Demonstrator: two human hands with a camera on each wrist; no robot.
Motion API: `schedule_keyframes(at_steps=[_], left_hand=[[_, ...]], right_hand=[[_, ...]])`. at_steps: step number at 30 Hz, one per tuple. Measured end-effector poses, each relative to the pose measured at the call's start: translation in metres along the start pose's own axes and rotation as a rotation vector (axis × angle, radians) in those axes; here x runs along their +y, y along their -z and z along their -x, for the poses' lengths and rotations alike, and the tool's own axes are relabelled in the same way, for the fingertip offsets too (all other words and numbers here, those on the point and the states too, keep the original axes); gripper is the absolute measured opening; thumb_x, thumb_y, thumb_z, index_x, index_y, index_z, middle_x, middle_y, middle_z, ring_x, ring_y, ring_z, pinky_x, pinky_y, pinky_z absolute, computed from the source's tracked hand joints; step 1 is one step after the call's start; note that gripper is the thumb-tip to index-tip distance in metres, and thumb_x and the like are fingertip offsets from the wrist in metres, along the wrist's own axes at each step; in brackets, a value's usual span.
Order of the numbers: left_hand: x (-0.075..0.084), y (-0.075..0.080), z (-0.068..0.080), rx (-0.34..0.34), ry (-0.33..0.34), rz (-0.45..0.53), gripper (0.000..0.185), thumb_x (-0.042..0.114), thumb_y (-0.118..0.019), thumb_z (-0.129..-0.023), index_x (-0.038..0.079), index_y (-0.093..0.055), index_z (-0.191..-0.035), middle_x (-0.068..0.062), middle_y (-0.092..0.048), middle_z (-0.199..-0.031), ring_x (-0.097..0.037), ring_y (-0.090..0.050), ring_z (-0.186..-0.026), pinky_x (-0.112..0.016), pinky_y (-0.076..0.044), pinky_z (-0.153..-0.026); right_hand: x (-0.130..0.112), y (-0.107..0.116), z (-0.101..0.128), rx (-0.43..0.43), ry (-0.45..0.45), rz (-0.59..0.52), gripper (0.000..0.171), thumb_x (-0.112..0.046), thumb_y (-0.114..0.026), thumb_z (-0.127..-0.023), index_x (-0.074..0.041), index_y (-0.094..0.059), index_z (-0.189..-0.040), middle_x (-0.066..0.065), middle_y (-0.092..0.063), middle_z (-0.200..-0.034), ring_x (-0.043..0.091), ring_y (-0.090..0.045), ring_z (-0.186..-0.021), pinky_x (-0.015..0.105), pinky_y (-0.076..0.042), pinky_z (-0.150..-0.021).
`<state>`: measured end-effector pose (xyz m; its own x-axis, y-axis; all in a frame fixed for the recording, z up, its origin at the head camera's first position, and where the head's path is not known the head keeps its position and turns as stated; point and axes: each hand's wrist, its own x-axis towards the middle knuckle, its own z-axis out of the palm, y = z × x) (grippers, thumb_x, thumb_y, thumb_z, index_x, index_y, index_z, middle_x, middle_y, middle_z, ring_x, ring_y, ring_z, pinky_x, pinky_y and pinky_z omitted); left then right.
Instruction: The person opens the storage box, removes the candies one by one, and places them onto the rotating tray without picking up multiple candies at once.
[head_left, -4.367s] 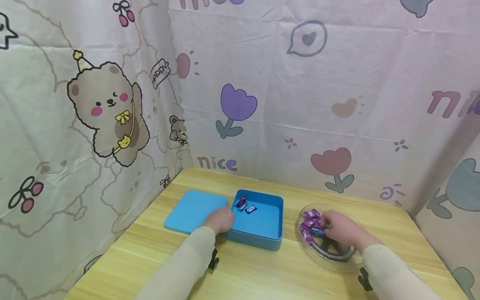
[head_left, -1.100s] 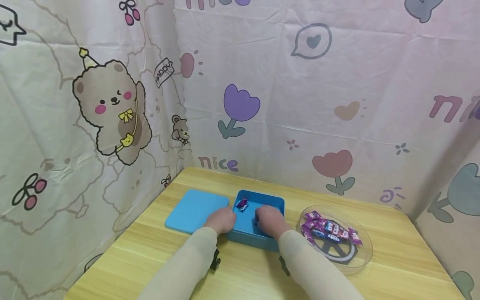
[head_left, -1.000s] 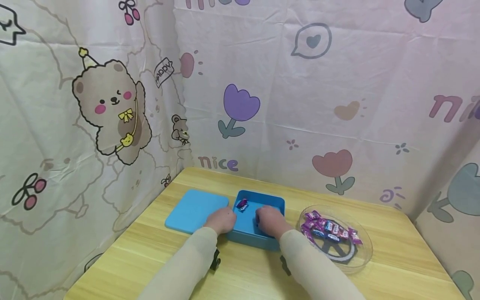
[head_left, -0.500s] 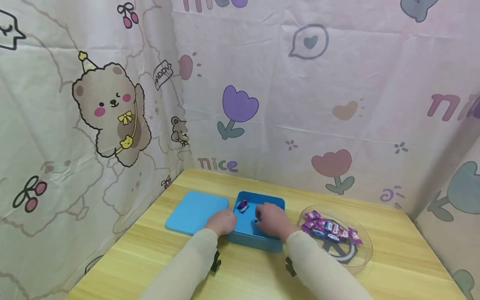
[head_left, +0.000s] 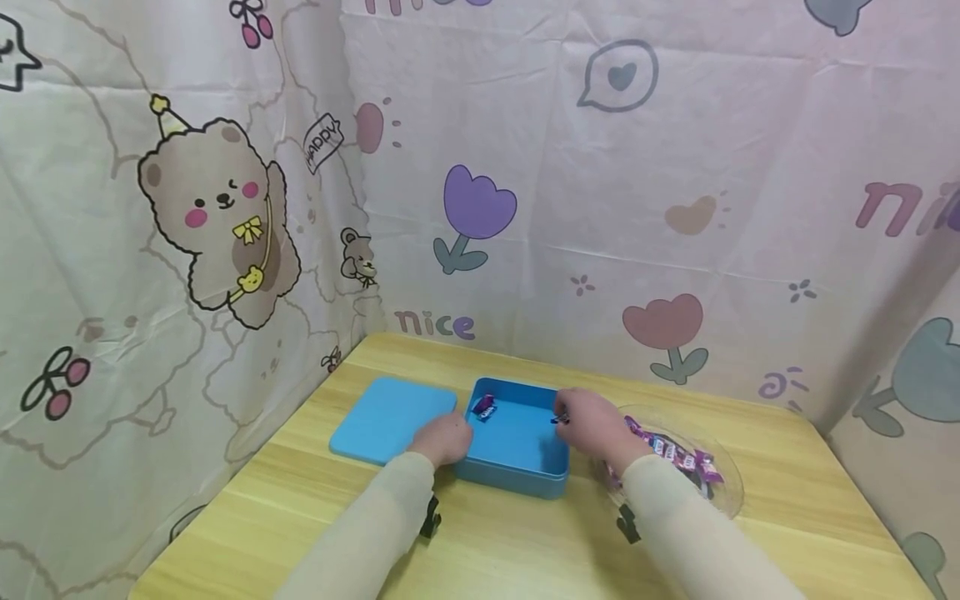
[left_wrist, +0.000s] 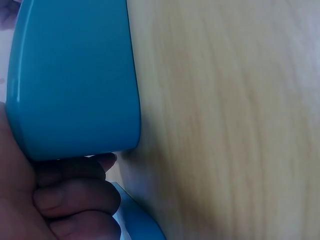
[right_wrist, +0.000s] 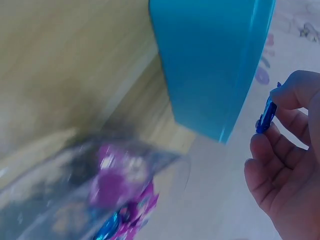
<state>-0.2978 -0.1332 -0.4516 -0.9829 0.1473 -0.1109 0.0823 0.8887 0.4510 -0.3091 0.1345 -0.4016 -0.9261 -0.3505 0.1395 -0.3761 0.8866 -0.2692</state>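
Note:
My left hand [head_left: 444,438] holds the left wall of an uncovered light-blue box [head_left: 510,477]; its curled fingers [left_wrist: 80,197] lie against the outer side in the left wrist view, with the thumb hidden. Over the box's right rim, my right hand [head_left: 596,423] pinches a small blue-wrapped candy [right_wrist: 267,115] between thumb and fingertips. Inside the box, wrapped candies [head_left: 485,407], purple and dark blue, lie close together by the left wall. To the right stands a clear round dish [head_left: 733,496] with several purple and blue candies [head_left: 675,452], partly covered by my right forearm.
A flat light-blue lid [head_left: 390,417] lies left of the box on the wooden table [head_left: 487,542]. Behind the table hangs a printed curtain [head_left: 547,250], with another [head_left: 97,250] along the left side.
My right hand went from the dish into the box, picked up a blue candy there, and has now lifted it rightward to the rim. My left hand stays on the box.

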Motion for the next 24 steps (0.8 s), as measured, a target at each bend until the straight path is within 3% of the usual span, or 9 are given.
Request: schedule_keyframes(at_steps=[10, 18, 24], left_hand=[[0.001, 0.001, 0.0, 0.015, -0.008, 0.002, 0.033, 0.021, -0.039, -0.106, 0.008, -0.06, -0.084, -0.009, -0.057, -0.096, -0.026, -0.051, -0.078, -0.044, -0.047, -0.074], [0.002, 0.002, 0.001, 0.004, -0.005, 0.006, 0.035, 0.021, -0.039, -0.106, 0.009, -0.057, -0.078, -0.007, -0.054, -0.086, -0.025, -0.051, -0.074, -0.042, -0.045, -0.07], [0.001, 0.0, 0.0, 0.014, -0.01, 0.002, 0.034, 0.021, -0.039, -0.106, 0.009, -0.058, -0.08, -0.008, -0.055, -0.09, -0.025, -0.051, -0.075, -0.043, -0.047, -0.072]], right_hand=[[0.039, 0.017, 0.024, 0.01, -0.061, -0.004, 0.012, -0.015, -0.071, -0.084, -0.016, -0.063, -0.093, -0.003, -0.06, -0.086, 0.018, -0.055, -0.076, 0.042, -0.051, -0.072], [0.072, 0.025, 0.044, 0.031, -0.066, 0.027, 0.015, -0.016, -0.072, -0.08, -0.017, -0.063, -0.092, -0.003, -0.062, -0.086, 0.017, -0.055, -0.075, 0.044, -0.05, -0.071], [0.095, 0.032, 0.061, 0.028, -0.091, 0.011, 0.019, -0.014, -0.073, -0.079, -0.012, -0.063, -0.095, -0.001, -0.062, -0.085, 0.018, -0.056, -0.075, 0.046, -0.051, -0.071]])
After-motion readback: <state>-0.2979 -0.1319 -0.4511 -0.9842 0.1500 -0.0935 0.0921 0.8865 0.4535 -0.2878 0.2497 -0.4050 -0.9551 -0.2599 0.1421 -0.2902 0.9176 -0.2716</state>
